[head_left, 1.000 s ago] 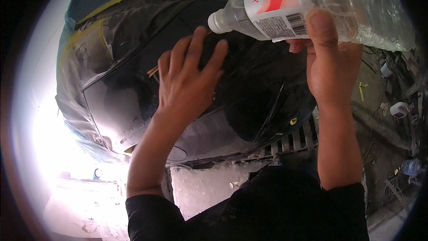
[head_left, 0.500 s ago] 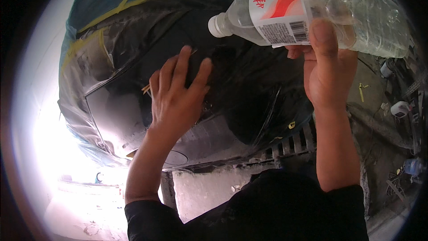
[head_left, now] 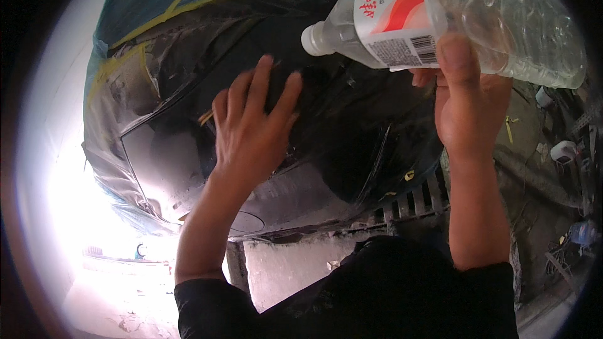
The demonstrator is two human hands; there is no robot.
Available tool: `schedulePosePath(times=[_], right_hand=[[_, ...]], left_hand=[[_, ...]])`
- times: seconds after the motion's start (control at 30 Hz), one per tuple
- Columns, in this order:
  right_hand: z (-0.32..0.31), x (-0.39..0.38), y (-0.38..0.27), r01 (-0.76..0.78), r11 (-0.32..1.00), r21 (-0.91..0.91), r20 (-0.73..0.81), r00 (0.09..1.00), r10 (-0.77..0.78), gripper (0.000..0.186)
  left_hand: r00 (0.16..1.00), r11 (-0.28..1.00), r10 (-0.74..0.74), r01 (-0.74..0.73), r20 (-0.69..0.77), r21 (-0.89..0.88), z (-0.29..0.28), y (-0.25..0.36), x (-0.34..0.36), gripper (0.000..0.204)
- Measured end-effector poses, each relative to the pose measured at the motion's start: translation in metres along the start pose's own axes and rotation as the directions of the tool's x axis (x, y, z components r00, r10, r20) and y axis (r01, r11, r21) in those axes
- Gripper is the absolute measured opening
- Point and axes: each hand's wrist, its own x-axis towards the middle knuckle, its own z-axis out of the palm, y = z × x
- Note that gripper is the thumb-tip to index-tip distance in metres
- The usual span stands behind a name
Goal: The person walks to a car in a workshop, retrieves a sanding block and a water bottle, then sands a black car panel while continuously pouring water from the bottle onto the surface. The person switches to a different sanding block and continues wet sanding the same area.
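My right hand grips a large clear plastic bottle with a white cap and a red-and-white label. The bottle lies nearly level, its capped neck pointing left and slightly down, above a glossy black car panel. My left hand rests palm down over the panel, fingers spread and slightly bent. A thin tan edge sticks out beside that hand; what it belongs to is hidden beneath. Wet-looking shine and streaks mark the dark surface.
Blue-green masking film with yellow tape covers the car's far part. A slotted dark grille lies at the panel's near edge. On the right, a white container and a bluish bottle sit among clutter on the floor.
The bottle and my right hand have shifted slightly right and down, and the label has turned a little. My left hand has slid a touch, its fingertips slightly farther up the panel.
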Motion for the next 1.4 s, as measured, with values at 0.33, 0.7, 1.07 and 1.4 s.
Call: schedulePosePath(times=[0.33, 0.7, 1.07, 1.4], right_hand=[[-0.012, -0.001, 0.0, 0.008, 1.0, 0.02, -0.007, 1.0, -0.008, 0.048], [-0.006, -0.001, -0.005, -0.037, 0.998, 0.047, -0.023, 0.999, 0.039, 0.056], [-0.002, -0.001, -0.008, -0.024, 0.999, 0.032, -0.006, 1.0, 0.024, 0.061], [-0.004, -0.003, 0.0, -0.009, 1.0, 0.028, 0.011, 1.0, 0.009, 0.061]], left_hand=[[1.0, 1.0, -0.009, 0.009, 0.004, -0.009, 0.0, 0.003, 0.004, 0.055], [0.997, 0.998, -0.054, 0.053, 0.048, 0.023, -0.002, 0.004, -0.002, 0.059], [0.998, 0.998, -0.065, 0.065, 0.026, 0.002, 0.0, 0.008, 0.002, 0.057], [0.999, 0.998, -0.05, 0.05, -0.009, -0.037, 0.005, 0.016, 0.024, 0.058]])
